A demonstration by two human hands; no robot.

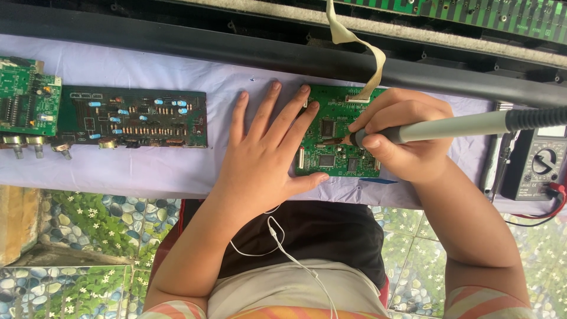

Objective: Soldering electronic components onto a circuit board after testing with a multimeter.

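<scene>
A small green circuit board point(331, 142) lies on a white cloth in front of me. My left hand point(266, 147) rests flat with fingers spread, its fingertips and thumb pressing the board's left edge. My right hand point(401, 136) grips a grey soldering iron point(455, 127) like a pen, its tip touching the middle of the board beside a black chip. A beige ribbon cable point(360, 53) runs from the board's top edge up to the black casing behind.
A long dark circuit board point(133, 118) and a green board point(26, 97) with knobs lie at the left. A multimeter point(537, 165) with red and black leads sits at the right. A long black casing point(177, 41) spans the back. White earphone wires point(283, 242) hang over my lap.
</scene>
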